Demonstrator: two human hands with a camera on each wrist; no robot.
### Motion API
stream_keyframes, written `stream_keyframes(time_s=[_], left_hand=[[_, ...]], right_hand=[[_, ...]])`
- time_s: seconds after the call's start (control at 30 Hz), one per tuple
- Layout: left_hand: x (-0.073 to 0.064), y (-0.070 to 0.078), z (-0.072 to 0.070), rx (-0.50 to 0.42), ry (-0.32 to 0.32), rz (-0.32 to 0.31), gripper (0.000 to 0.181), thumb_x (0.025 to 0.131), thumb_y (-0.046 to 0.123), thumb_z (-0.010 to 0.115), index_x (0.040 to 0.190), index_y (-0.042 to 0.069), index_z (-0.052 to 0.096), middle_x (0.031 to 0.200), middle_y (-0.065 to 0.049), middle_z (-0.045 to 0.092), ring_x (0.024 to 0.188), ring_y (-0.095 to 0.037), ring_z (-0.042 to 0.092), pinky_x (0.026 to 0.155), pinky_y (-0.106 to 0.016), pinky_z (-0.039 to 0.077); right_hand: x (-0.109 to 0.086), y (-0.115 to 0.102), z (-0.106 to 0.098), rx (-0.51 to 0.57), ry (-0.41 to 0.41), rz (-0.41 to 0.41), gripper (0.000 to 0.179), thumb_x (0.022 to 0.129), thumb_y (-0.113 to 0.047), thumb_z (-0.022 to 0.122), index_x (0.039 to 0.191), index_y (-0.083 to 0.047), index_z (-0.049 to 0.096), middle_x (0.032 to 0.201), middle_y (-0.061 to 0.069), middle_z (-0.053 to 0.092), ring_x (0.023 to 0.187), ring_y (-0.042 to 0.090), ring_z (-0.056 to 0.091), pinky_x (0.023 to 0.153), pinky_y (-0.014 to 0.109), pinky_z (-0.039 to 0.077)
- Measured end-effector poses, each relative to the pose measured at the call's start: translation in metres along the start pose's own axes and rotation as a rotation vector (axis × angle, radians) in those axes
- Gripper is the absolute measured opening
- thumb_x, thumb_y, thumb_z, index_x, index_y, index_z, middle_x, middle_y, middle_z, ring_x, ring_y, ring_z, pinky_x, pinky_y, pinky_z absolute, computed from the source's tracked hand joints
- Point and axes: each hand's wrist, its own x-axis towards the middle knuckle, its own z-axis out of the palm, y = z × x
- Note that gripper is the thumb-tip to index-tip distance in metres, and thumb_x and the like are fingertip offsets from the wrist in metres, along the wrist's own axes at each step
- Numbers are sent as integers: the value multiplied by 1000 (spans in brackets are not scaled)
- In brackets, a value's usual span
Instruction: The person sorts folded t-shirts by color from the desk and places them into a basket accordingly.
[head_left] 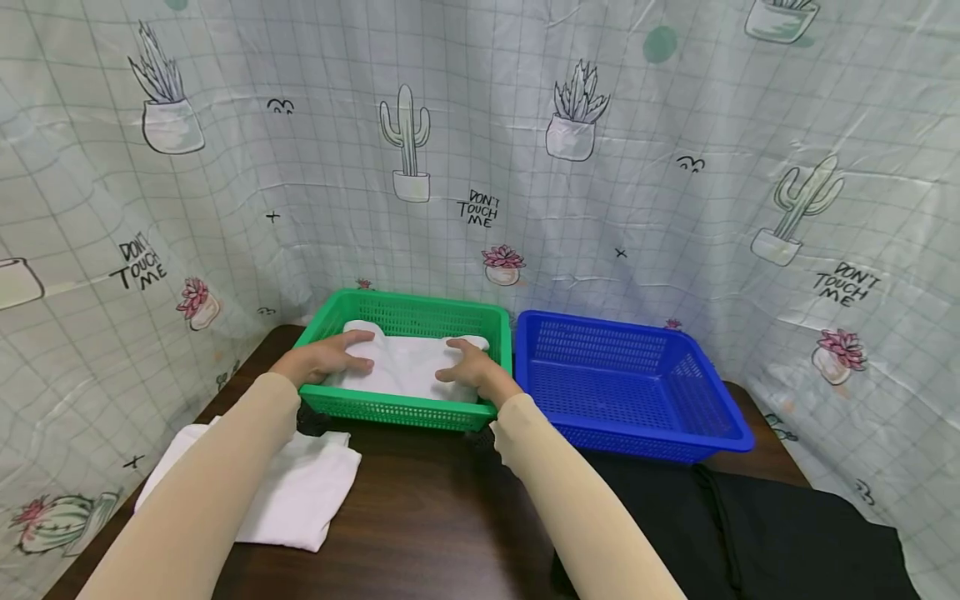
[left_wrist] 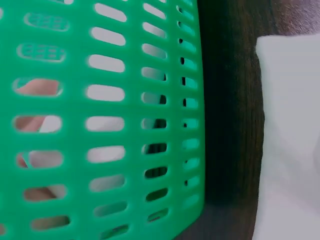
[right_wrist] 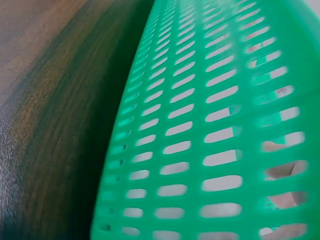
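In the head view a white cloth (head_left: 408, 365) lies inside a green basket (head_left: 397, 410). My left hand (head_left: 327, 357) reaches over the basket's left side, touching the cloth's left part with thumb and forefinger spread apart. At the cloth's right end is my right hand (head_left: 476, 369), its thumb and forefinger likewise apart. The remaining fingers of both hands are mostly hidden. Both wrist views face the basket's slotted wall (left_wrist: 106, 140); bits of fingers and white cloth show through the slots of the wall (right_wrist: 220, 135).
Right of the green basket stands a blue basket (head_left: 600, 383) with its bare floor showing. A folded white cloth (head_left: 300, 492) lies at the table's left, partly under my left forearm. Black cloth (head_left: 810, 533) covers the front right. A patterned curtain (head_left: 480, 125) hangs behind the dark wooden table (head_left: 420, 500).
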Motion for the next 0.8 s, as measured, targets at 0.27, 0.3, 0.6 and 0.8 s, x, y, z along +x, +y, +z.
stream_keyframes(time_s=[0.27,0.3,0.6,0.8], left_hand=[[-24,18,-8,95,34,67,77,108,10,62,170,3,16,173,-32,-2,158,-56,6,123,-70,22],[-28,21,-9,109,40,75,76,109,11,62,170,4,16,173,-33,0,157,-56,7,122,-70,23],[-90,31,-26,148,170,240,66,109,23,63,165,7,32,166,-31,29,150,-56,32,115,-70,35],[-138,19,-24,137,223,338,62,111,25,61,163,7,36,160,-27,43,143,-47,46,110,-48,47]], right_hand=[[-24,-16,-16,-89,-39,-64,77,103,-29,72,168,-14,33,174,18,24,160,41,22,123,62,31],[-28,-19,-19,-104,-40,-79,77,103,-30,72,168,-14,33,174,19,22,160,41,20,123,62,31],[-78,-33,-23,-114,-104,-257,72,105,-36,68,167,-24,33,176,13,14,160,39,24,120,61,37],[-117,-26,-17,32,-187,-354,68,106,-33,68,166,-33,35,175,2,20,153,36,41,113,61,45]])
